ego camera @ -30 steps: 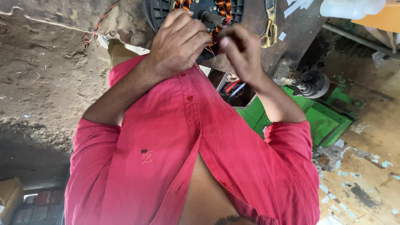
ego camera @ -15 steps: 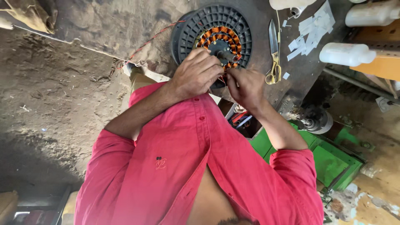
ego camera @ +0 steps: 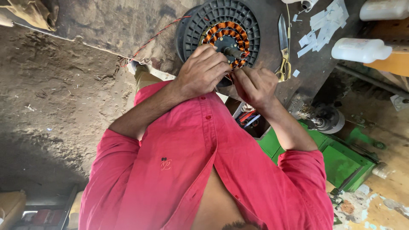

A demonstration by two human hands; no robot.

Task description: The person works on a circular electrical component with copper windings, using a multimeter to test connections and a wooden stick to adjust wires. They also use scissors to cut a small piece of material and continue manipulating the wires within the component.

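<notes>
A fan motor stator (ego camera: 226, 37) with orange copper coils lies on a black ribbed round disc (ego camera: 213, 17) on a dark workbench (ego camera: 128, 21). My left hand (ego camera: 203, 70) rests curled over the stator's near edge and grips it. My right hand (ego camera: 255, 86) is just beside it, fingers pinched on a thin wire end (ego camera: 232, 78) at the coil rim. The two hands almost touch. A red wire (ego camera: 155, 36) trails left from the disc across the bench. My red shirt fills the lower part of the view.
Yellow-handled scissors (ego camera: 283, 47) and white paper strips (ego camera: 320, 25) lie right of the disc. White plastic bottles (ego camera: 360, 49) stand at far right. A green metal machine (ego camera: 341, 159) and a small motor (ego camera: 326, 118) sit below the bench; the dirt floor (ego camera: 51, 110) is at left.
The view has shifted, so the disc and bench sit lower and larger in frame. Both hands stay at the stator's near edge, the right one now closer to the left.
</notes>
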